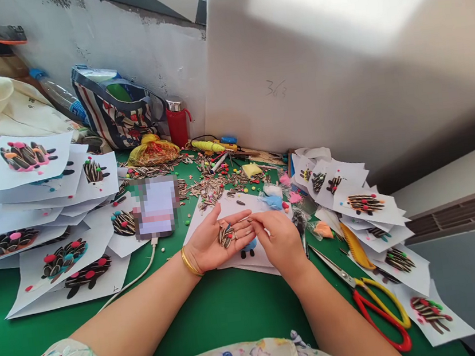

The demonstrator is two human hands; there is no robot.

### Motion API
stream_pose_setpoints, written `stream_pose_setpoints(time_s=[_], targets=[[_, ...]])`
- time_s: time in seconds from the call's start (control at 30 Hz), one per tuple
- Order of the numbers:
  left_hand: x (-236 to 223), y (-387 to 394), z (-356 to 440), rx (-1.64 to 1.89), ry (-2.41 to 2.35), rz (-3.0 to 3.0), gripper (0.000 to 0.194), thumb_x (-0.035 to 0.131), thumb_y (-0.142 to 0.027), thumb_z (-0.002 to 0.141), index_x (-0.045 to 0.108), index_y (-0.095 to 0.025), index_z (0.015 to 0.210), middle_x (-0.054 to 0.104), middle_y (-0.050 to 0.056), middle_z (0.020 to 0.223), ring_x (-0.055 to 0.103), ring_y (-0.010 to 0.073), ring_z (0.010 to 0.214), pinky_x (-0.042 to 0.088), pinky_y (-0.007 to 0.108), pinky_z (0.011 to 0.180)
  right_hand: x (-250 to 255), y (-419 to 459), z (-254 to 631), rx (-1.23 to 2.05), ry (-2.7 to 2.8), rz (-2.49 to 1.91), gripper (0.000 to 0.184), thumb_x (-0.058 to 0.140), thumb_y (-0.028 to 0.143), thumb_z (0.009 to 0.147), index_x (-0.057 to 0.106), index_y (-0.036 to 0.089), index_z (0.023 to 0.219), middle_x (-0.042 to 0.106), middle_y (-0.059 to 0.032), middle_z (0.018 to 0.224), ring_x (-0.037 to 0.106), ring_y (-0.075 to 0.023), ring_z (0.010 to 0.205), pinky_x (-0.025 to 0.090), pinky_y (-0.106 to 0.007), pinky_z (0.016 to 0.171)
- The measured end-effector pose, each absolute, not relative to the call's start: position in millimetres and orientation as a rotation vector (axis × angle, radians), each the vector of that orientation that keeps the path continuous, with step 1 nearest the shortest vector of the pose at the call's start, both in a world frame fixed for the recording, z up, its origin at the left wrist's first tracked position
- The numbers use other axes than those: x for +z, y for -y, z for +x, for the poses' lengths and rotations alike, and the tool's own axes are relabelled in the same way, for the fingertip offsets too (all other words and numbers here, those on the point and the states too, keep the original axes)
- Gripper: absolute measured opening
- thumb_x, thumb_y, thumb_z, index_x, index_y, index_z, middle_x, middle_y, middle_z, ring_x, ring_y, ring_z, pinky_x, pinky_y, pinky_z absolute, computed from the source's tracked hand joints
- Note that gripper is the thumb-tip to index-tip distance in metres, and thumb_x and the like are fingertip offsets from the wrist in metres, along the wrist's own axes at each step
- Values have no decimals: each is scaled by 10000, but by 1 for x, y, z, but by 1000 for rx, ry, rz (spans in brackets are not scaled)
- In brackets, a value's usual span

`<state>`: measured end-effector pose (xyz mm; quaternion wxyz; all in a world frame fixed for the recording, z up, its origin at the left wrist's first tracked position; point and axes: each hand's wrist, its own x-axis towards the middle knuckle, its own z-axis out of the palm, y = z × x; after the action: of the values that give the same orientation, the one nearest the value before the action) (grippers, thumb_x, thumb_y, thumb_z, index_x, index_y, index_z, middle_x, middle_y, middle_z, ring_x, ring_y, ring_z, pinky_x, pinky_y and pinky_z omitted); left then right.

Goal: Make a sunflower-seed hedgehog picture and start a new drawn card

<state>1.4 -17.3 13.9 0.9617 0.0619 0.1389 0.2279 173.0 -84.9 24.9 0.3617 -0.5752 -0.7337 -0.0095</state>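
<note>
My left hand (210, 240) is turned palm up, fingers stretched out to the right, and a small heap of striped sunflower seeds (226, 236) rests in it. Thumb and fingers of my right hand (277, 236) are pinched together at the left fingertips; what they hold is too small to make out. Beneath both hands lies white paper (232, 206), bearing a blue clay shape (250, 247) with dark seeds stuck on it, partly hidden by my hands. A lump of blue clay (273, 201) sits just beyond the right hand.
Sheets with seed-and-clay hedgehogs are stacked left (40, 193) and right (359, 203). Scissors (359, 287) and a yellow comb-like tool (356, 247) lie right. A phone (157, 206) with a cable is left of my hands. Loose seeds (208, 187), a red flask (178, 124) and a bag (114, 112) stand behind.
</note>
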Motion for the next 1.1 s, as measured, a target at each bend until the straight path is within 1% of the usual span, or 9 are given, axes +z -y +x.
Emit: stream_pose_setpoints(time_s=[0.07,0.17,0.27,0.4,0.5,0.57,0.73,0.9,1.1], targets=[[15,15,0,508,-295,110,660,369,-521,962,463,4,1351,567,258,1302,549,316,1236,434,421,1056,26,86,180,13,1850,-1513,208,486,183,937,666,209,1038,703,-59,973,618,-199,916,471,-342,842],[14,8,-1,640,-340,74,620,372,-492,970,458,-18,1361,549,235,1343,507,304,1284,455,405,1048,28,88,192,100,1795,-1626,199,503,180,910,682,219,986,709,-48,952,627,-194,875,479,-331,811],[11,2,-3,769,-400,39,563,375,-461,976,484,-45,1339,583,217,1309,530,289,1265,490,402,1016,30,87,200,221,1830,-1758,180,524,185,887,695,231,918,716,-30,913,630,-191,852,473,-322,778],[6,-3,-3,831,-443,11,524,376,-439,978,516,-52,1302,611,220,1262,559,285,1235,521,408,981,31,87,202,384,1949,-1868,177,538,179,863,703,242,872,720,-15,914,629,-184,873,457,-302,765],[5,-4,-3,834,-456,6,523,385,-429,976,510,-41,1305,617,218,1253,553,291,1240,524,417,978,31,87,200,488,1957,-1958,158,549,202,851,699,247,864,718,0,867,626,-167,793,437,-275,680],[5,-4,-2,834,-462,6,523,384,-425,977,504,-39,1309,617,215,1256,546,295,1247,523,423,980,31,87,199,517,1968,-1989,148,554,212,846,696,251,848,713,10,837,618,-159,759,419,-265,652],[5,-3,-2,827,-458,5,515,381,-418,979,506,-42,1308,612,207,1269,538,297,1255,517,425,989,26,86,195,484,2041,-1979,147,557,210,846,697,253,842,706,12,841,602,-152,768,399,-256,666],[4,-3,-2,821,-456,7,491,386,-414,979,526,-60,1288,617,207,1261,551,292,1243,520,421,984,19,85,190,371,2127,-1921,137,567,205,860,698,243,845,690,-2,813,591,-153,771,391,-257,671],[4,-2,-2,811,-443,12,473,386,-398,979,532,-54,1269,626,212,1238,559,287,1233,515,422,988,14,85,186,247,2173,-1879,133,592,180,856,710,242,846,684,-11,792,603,-165,776,411,-266,684]])
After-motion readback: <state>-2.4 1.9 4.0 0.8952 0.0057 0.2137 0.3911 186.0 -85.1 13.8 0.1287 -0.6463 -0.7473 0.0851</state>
